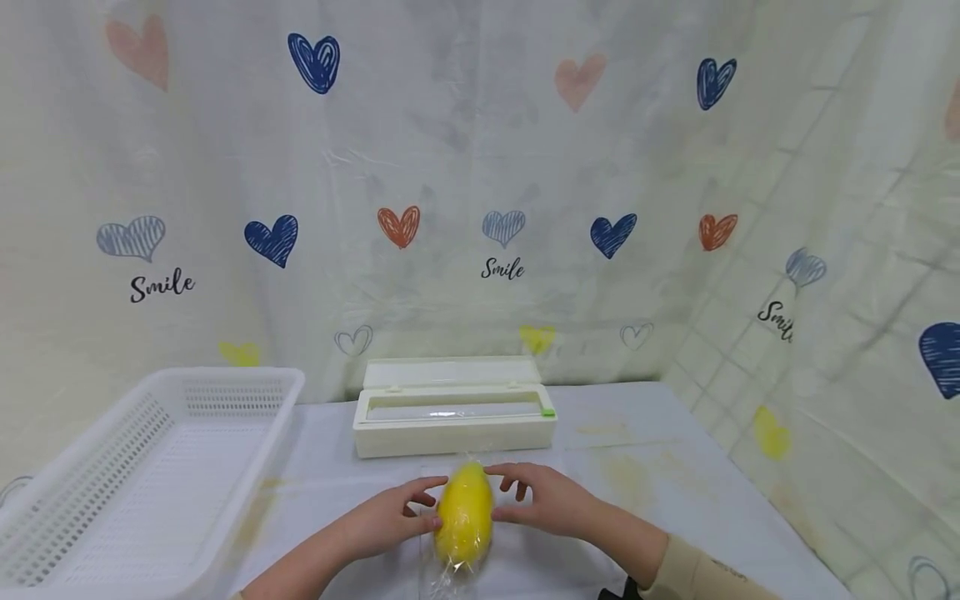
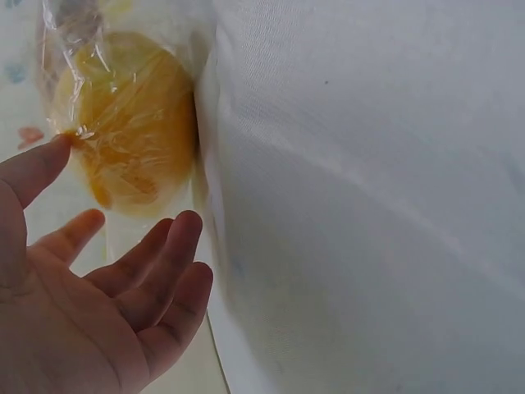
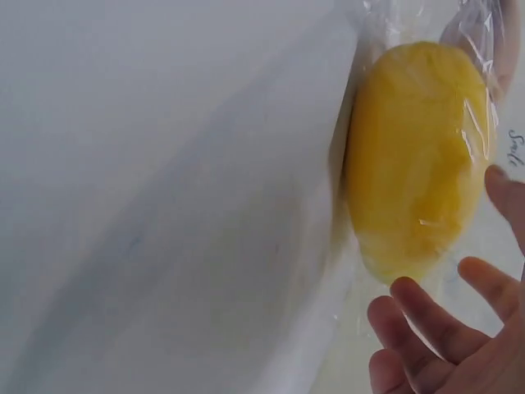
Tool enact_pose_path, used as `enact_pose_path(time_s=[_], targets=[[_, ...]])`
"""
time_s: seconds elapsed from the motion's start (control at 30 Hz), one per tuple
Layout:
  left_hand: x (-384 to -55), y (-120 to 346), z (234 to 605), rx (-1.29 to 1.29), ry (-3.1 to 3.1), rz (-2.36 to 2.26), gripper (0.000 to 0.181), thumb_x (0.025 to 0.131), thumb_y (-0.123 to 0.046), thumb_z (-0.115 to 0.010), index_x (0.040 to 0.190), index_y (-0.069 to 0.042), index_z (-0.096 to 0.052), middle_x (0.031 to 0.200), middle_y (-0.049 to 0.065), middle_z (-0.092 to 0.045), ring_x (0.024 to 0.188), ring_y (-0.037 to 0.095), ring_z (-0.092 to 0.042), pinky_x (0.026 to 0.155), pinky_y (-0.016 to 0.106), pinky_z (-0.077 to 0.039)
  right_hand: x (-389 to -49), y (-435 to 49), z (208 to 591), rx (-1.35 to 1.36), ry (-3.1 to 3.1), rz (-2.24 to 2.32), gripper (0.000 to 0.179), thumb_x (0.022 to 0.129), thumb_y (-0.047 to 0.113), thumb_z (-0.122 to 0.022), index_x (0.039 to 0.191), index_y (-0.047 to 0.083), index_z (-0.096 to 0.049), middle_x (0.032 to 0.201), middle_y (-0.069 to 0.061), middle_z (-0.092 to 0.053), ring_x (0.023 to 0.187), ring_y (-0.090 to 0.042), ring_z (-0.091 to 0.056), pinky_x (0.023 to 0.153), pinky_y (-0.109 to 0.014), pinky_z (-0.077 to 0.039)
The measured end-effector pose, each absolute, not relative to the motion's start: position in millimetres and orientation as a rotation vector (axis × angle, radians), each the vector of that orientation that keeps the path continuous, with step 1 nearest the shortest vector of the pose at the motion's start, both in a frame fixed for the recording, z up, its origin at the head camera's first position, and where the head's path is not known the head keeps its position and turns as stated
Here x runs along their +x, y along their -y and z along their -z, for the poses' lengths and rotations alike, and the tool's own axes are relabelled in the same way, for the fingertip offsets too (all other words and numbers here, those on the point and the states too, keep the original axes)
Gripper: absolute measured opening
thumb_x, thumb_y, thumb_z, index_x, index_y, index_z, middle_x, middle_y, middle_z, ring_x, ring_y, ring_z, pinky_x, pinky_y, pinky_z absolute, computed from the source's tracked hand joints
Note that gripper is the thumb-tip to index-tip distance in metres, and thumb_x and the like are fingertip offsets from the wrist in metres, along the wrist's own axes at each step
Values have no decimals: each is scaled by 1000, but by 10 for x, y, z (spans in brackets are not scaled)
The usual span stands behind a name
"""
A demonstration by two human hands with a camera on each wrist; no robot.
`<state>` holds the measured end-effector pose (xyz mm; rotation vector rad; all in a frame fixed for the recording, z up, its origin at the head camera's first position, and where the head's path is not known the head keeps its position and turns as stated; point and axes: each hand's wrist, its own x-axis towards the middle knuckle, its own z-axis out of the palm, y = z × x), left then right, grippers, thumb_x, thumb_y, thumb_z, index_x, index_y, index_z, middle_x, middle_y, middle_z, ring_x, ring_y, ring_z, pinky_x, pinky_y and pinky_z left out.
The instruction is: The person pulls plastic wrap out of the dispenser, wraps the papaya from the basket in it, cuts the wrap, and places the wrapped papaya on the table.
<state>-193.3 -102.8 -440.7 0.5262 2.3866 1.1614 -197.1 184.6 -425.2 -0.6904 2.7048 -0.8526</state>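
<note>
A yellow, mango-shaped fruit [image 1: 465,512] lies on the white cloth, covered in clear plastic film [image 1: 453,579] that bunches and shines at its near end. To its left is my left hand [image 1: 390,514], fingers loosely bent and spread, thumb tip right at the film. On the other side, my right hand [image 1: 546,500] curves toward the fruit with its fingers apart, the index tip by the far end and the thumb near the side. Both wrist views show the fruit [image 2: 135,123] under wrinkled film, with neither hand's fingers closed round it.
Behind the fruit stands a white cling film box [image 1: 453,433], its lid [image 1: 450,372] raised, a roll inside and a green slider [image 1: 548,412] at its right end. A white slatted basket [image 1: 281,433] occupies the left side. A curtain printed with hearts hangs behind the table [image 1: 622,425].
</note>
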Motion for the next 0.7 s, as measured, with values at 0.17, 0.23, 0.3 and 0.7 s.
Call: enact_pose_path(time_s=[0.17,0.23,0.3,0.7], targets=[[-1900,1012,4421,544,-2376,-1158,62,92,-43,-69,147,-25,-48,121,6,-65,101,27,-62,85,54,-51,-1994,-1803,4302,-719,-2614,942,51,89,43,-73,135,27,-59,107,3,-65,84,-7,-58,68,-25,-51],[-1891,1000,4429,527,-2379,-1163,62,92,-43,-69,147,-24,-47,119,5,-65,100,27,-62,86,54,-51,-2022,-1803,4304,-743,-2588,962,49,89,40,-73,135,28,-59,108,2,-66,84,-8,-59,70,-25,-52],[-1892,990,4460,502,-2378,-1177,62,91,-42,-69,146,-23,-47,117,4,-65,100,26,-62,85,55,-51,-2059,-1803,4297,-770,-2555,981,48,90,37,-72,135,27,-59,109,2,-66,85,-9,-60,71,-25,-52],[-1823,951,4505,395,-2371,-1234,64,90,-41,-71,143,-17,-44,112,5,-65,95,25,-63,83,57,-52,-2309,-1808,4347,-856,-2397,1008,47,92,32,-70,137,29,-58,112,9,-63,91,-10,-60,80,-25,-53]])
